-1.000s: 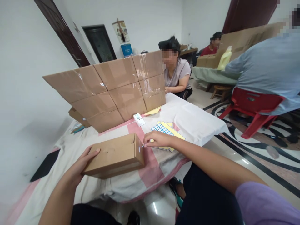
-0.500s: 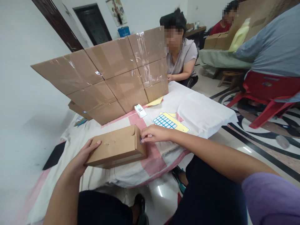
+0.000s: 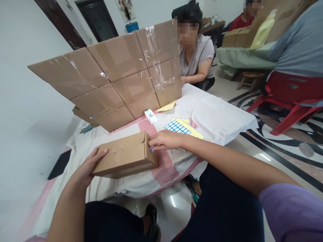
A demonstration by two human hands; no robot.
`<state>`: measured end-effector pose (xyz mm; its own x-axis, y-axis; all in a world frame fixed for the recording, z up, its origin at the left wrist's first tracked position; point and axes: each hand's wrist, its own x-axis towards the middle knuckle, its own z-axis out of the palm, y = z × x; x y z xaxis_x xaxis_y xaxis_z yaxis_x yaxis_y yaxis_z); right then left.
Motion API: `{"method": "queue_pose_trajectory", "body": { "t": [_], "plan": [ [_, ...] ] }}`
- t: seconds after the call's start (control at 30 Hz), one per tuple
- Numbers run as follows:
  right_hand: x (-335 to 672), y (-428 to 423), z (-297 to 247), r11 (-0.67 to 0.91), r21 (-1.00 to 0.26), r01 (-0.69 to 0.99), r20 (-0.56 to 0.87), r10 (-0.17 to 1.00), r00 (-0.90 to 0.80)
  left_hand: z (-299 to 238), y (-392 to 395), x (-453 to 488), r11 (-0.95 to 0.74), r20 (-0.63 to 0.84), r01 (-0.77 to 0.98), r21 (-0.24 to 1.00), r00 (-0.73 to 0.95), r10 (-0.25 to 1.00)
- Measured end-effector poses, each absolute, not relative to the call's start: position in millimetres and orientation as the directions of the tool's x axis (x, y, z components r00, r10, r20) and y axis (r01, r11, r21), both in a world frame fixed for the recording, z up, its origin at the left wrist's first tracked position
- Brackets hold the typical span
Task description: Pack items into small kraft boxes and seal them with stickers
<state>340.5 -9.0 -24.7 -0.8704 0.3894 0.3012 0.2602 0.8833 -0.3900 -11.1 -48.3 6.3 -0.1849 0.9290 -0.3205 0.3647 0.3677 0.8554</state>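
Note:
A closed brown cardboard box point(image 3: 123, 154) lies on the cloth-covered table in front of me. My left hand point(image 3: 92, 164) grips its left end, thumb on the top face and the other fingers hidden behind the side. At the box's right end, my right hand point(image 3: 163, 139) has its fingers bent together against the end face. Between those fingertips shows a small bluish-purple bit point(image 3: 151, 148), too small to make out. Just beyond the right hand lies a sheet of blue-bordered labels point(image 3: 178, 127) over a yellow scalloped sheet point(image 3: 195, 132).
Taped cardboard boxes point(image 3: 126, 77) form a wall along the table's far side. A small white device point(image 3: 150, 116) stands before it. A person point(image 3: 196, 64) crouches behind the table point(image 3: 222, 114). To the right are a red chair point(image 3: 295, 90) and a yellow bottle point(image 3: 263, 30).
The view has shifted slightly. My right fingers have moved a little on the box's end face; my left hand keeps its hold and the box stays in place.

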Motion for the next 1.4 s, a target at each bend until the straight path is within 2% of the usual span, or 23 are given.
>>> {"method": "queue_pose_trajectory", "body": {
  "t": [0.1, 0.67, 0.9, 1.13, 1.4],
  "plan": [
    [340.7, -9.0, -24.1, 0.886, -0.391, 0.248, 0.302, 0.378, -0.875, 6.2, -48.0, -11.0, 0.395, -0.340, 0.329, 0.858, -0.213, 0.916],
    [346.5, -14.3, -16.9, 0.856, -0.477, 0.197, 0.254, 0.349, -0.902, 7.8, -49.5, -11.1, 0.347, -0.320, 0.325, 0.880, -0.134, 0.938],
    [347.1, -11.9, -23.8, 0.844, -0.489, 0.222, 0.269, 0.388, -0.882, 8.2, -49.5, -11.4, 0.353, -0.323, 0.325, 0.877, -0.143, 0.935],
    [344.1, -4.5, -29.6, 0.810, -0.573, 0.124, 0.331, 0.367, -0.869, 8.6, -49.7, -10.9, 0.357, -0.333, 0.324, 0.876, -0.128, 0.934],
    [343.0, -6.1, -27.8, 0.795, -0.591, 0.132, 0.318, 0.381, -0.868, 7.8, -49.1, -11.1, 0.364, -0.333, 0.325, 0.873, -0.148, 0.931]
  ]
}}
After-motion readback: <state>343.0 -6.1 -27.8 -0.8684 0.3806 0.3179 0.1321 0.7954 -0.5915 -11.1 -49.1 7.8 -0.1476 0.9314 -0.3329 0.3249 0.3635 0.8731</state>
